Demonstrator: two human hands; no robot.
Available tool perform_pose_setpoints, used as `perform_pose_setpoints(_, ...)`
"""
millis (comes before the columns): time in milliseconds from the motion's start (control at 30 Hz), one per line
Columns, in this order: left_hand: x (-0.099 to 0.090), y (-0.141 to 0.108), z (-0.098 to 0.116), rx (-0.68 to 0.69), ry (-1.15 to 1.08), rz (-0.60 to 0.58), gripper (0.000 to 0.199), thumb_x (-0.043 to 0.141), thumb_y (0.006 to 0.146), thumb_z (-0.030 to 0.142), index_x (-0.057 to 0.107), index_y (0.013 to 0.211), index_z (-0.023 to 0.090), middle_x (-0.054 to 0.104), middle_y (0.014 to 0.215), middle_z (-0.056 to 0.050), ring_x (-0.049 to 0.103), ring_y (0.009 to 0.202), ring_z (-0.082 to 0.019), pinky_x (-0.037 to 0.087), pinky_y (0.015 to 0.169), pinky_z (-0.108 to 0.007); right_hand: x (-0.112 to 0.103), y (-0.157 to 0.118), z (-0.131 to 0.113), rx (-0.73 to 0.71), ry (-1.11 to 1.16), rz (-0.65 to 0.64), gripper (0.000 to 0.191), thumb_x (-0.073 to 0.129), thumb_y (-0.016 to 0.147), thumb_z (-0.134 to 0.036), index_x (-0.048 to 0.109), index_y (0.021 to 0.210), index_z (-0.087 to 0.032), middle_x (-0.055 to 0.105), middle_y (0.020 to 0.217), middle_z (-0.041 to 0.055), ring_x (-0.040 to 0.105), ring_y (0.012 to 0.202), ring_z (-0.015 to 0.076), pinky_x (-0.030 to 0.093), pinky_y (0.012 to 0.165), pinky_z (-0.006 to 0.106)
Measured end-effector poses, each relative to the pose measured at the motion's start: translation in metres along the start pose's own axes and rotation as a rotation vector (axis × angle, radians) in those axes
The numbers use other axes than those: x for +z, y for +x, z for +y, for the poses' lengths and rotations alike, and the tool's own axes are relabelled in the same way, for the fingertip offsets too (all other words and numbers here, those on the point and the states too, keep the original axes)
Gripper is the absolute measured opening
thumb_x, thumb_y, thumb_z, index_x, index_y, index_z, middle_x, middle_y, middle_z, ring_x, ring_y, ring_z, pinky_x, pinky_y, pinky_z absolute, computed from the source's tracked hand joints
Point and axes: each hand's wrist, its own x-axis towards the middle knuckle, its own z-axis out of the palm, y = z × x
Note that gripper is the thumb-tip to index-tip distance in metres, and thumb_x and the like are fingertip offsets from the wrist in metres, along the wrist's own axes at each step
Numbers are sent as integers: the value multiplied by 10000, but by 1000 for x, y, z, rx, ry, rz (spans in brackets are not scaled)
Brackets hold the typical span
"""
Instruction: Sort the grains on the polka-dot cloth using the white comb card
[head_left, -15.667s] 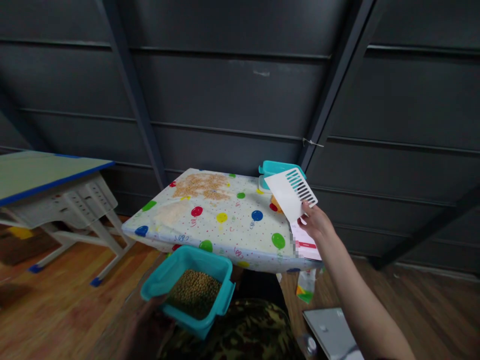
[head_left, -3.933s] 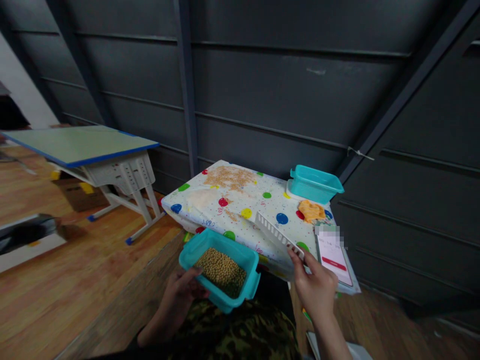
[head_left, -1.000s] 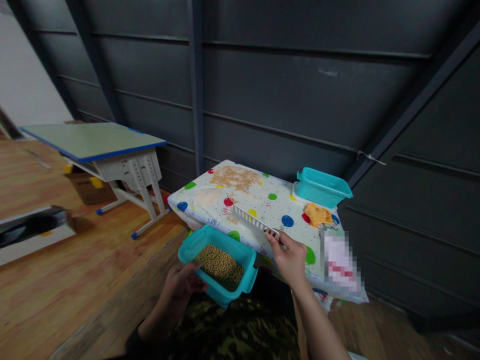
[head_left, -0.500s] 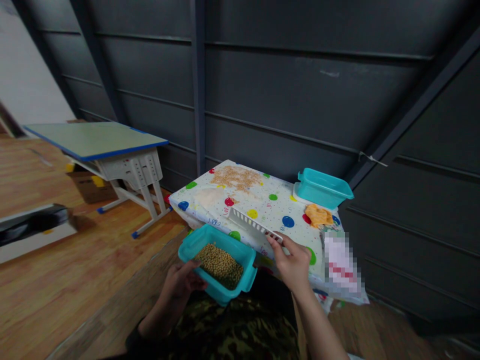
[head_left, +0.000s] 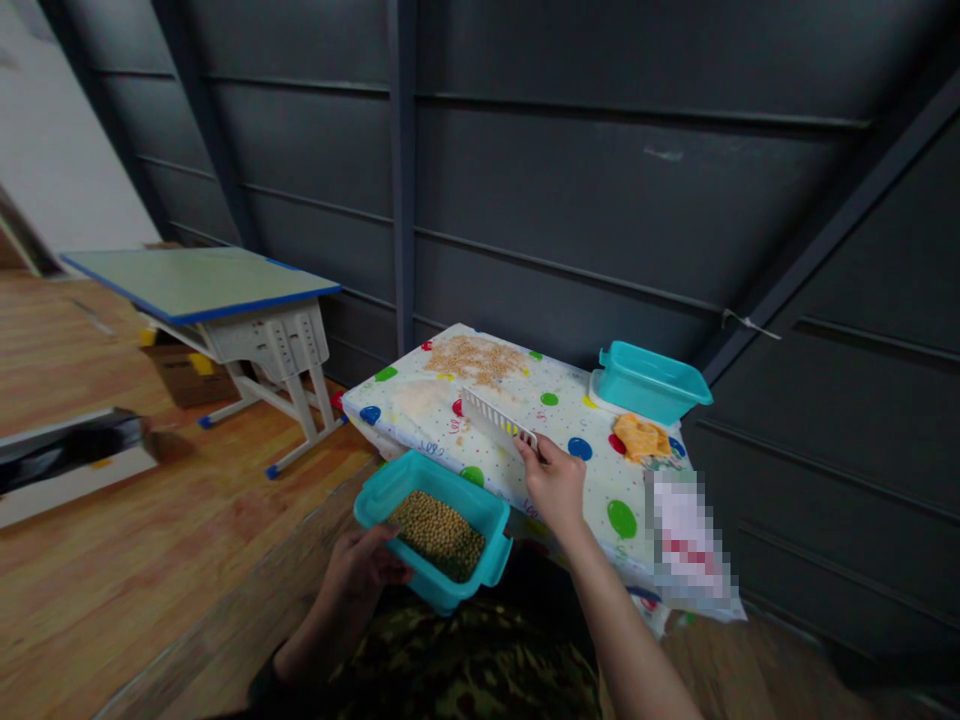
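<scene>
My left hand [head_left: 363, 568] grips the near left side of a turquoise plastic tub [head_left: 491, 500], which sits at the table's front edge, over my lap. Yellowish soybeans [head_left: 437, 528] lie in the tub. In my right hand [head_left: 556, 488] is one end of a white slotted plastic strip [head_left: 491, 412]. The strip stands on edge, slanting away to the left over the balloon-print tablecloth [head_left: 499, 470]. Beyond it, tan grains [head_left: 476, 357] are spread at the far left of the table. A pale powdery patch [head_left: 421, 399] lies nearer, left of the strip.
Another turquoise tub [head_left: 652, 382] stands at the back right, with an orange cloth [head_left: 642, 437] in front of it. A blurred-out white packet [head_left: 686, 535] lies at the right edge. Behind is a dark panelled wall [head_left: 562, 180]; to the left, a blue-edged desk [head_left: 195, 280].
My right hand has moved the slotted strip away from me and slightly left, farther over the tabletop. The left hand and the soybean tub have barely moved.
</scene>
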Motion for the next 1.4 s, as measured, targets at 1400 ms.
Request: perform_pose_setpoints(1400,4,-8,17,12,30,11,395,1090,341,460,769,467,266,687,452,-62,670,404,-243,586,439,-383,-43,-47,-9,-145,21,103,468,778,1241,-575,1026,998,-261,949,815,71,834,559,243,653,596,294)
